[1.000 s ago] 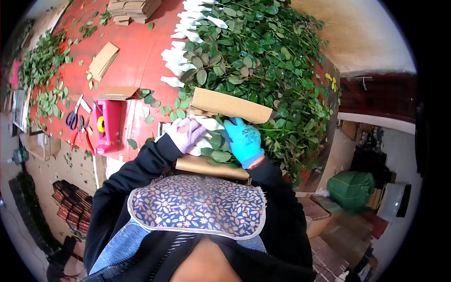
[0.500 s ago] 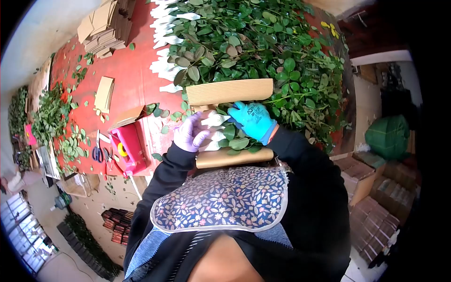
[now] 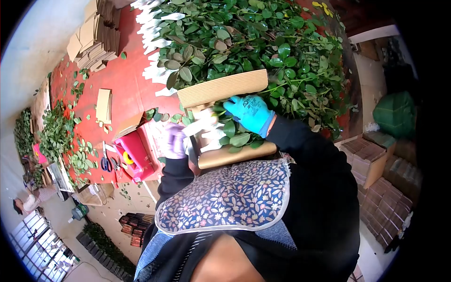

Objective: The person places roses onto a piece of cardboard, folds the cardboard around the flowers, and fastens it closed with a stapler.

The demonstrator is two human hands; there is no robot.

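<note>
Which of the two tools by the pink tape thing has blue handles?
The scissors, the ones farther from the pink tape dispenser. The other tool, lying between them and the dispenser, has red handles.

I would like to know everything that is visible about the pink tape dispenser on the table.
The pink tape dispenser looks like glossy plastic, long and box-like, with a yellow ring visible inside its open side. It lies slantwise on the red table, near the edge closest to the person. Brown cardboard is at its far end, seemingly touching it. A red-handled tool lies just beside it. The left hand is apart from it.
</note>
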